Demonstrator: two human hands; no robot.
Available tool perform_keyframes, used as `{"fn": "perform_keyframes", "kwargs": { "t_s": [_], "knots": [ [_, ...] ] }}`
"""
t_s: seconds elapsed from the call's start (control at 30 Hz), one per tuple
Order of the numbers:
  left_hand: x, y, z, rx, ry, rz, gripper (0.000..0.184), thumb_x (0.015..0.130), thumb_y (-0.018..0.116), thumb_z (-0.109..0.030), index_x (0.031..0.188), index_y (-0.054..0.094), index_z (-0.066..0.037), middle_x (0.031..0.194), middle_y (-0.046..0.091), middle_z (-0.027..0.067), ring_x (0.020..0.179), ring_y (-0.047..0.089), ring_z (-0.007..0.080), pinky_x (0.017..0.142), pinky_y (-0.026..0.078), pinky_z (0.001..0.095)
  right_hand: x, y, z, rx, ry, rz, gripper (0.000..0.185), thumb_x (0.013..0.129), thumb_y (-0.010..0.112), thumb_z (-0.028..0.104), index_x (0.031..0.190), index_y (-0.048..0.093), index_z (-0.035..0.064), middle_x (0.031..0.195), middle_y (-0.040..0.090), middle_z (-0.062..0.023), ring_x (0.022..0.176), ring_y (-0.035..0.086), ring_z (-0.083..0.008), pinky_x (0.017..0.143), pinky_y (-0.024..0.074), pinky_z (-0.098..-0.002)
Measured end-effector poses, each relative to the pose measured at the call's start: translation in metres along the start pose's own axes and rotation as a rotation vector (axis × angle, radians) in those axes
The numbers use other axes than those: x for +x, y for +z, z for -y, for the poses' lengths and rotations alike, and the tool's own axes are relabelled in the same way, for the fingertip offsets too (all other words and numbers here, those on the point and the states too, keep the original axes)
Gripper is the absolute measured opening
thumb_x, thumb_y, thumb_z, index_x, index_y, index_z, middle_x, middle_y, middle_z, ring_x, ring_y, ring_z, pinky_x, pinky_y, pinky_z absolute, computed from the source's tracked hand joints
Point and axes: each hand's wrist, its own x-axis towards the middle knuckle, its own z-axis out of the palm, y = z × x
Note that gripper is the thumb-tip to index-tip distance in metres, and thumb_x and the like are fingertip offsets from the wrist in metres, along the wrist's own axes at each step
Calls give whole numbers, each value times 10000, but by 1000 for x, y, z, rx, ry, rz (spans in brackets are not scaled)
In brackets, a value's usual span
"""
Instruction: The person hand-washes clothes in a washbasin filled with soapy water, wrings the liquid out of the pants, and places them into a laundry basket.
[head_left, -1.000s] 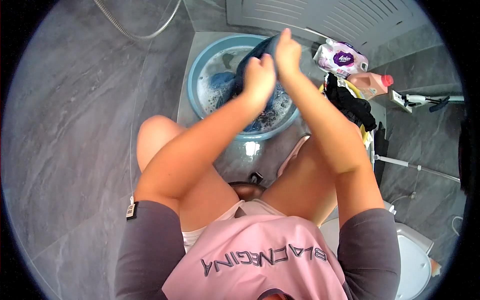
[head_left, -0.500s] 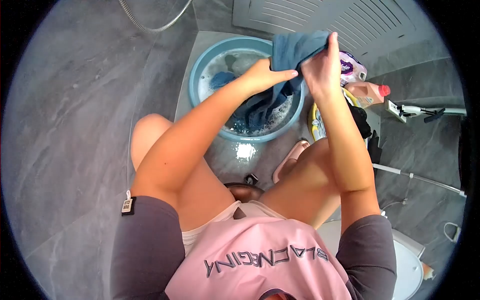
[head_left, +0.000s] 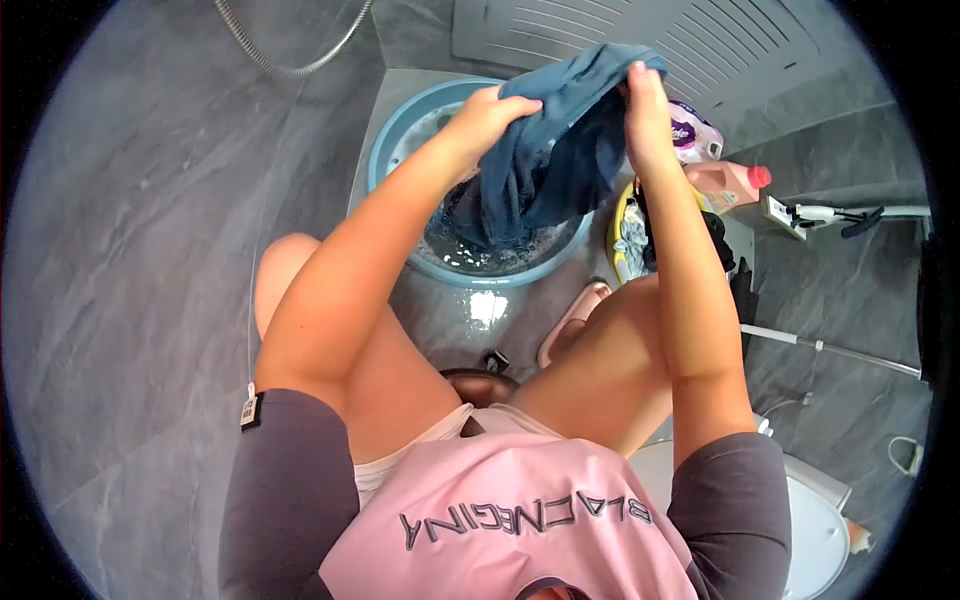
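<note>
A wet dark-blue garment (head_left: 555, 150) is spread between my two hands above a round blue basin (head_left: 378, 160). My left hand (head_left: 487, 122) is closed on its left upper edge, thumb lying along the cloth. At the upper right, my right hand (head_left: 648, 115) grips the other end of that edge, fingertips pointing up. The lower part of the cloth hangs down into the basin, where soapy water (head_left: 480, 258) with foam shows around it. The exact kind of garment cannot be made out.
Right of the basin stands a yellow-rimmed container (head_left: 620, 235) with dark cloth in it. Behind it are a pink bottle with a red cap (head_left: 725, 185) and a purple-white package (head_left: 695, 135). A shower hose (head_left: 290, 70) hangs at upper left; a white-headed pole (head_left: 785, 218) lies right.
My hands have moved apart, the left one up and leftward. The garment, bunched before, is now stretched wide between them and covers more of the basin.
</note>
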Motion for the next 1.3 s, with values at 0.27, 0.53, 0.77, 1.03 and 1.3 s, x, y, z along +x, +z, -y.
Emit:
{"fn": "perform_keyframes", "kwargs": {
  "t_s": [0.27, 0.53, 0.77, 1.03, 1.3],
  "knots": [
    [-13, 1, -17, -65, 116, 88, 203, 740, 584, -120, 896, 614, 6, 835, 635, 79, 748, 601, 155, 690, 471, 258, -19, 0, -24, -360, 172, 567, 518, 767, 622, 450, 1045, 597, 14, 1078, 582, -184, 1072, 507, -303, 921, 370, -375],
    [-30, -5, -33, -211, 113, 312, 416, 789, 452, -204, 1085, 503, 84, 968, 596, 204, 791, 599, 285, 709, 476, 383, -35, 15, -75, -605, 46, 854, 1044, 556, 787, 452, 1330, 260, -11, 1336, 322, -249, 1241, 316, -365, 1043, 244, -398],
    [-32, -29, -50, -510, 227, 107, 530, 877, 336, -295, 1207, 392, 116, 1214, 473, 272, 1110, 480, 347, 983, 334, 440, -47, 41, -70, -156, 504, 809, 461, 758, 662, 230, 1133, 524, 1, 1007, 598, -88, 932, 541, -161, 851, 407, -279],
    [-17, -52, -23, 575, 328, -288, 526, 762, 657, -341, 1123, 506, 9, 1038, 586, 107, 956, 563, 219, 849, 427, 326, -35, 44, 4, -126, 171, 656, 386, 772, 669, 233, 1055, 564, -7, 923, 616, -81, 866, 557, -141, 801, 440, -290],
    [-3, -26, -2, 803, 221, -114, 347, 645, 738, -163, 914, 620, 23, 848, 648, 103, 766, 618, 172, 716, 477, 283, -36, 37, -17, -48, 184, 520, 367, 827, 626, 287, 1093, 537, 51, 894, 596, -63, 851, 541, -132, 763, 436, -270]
  ]
}}
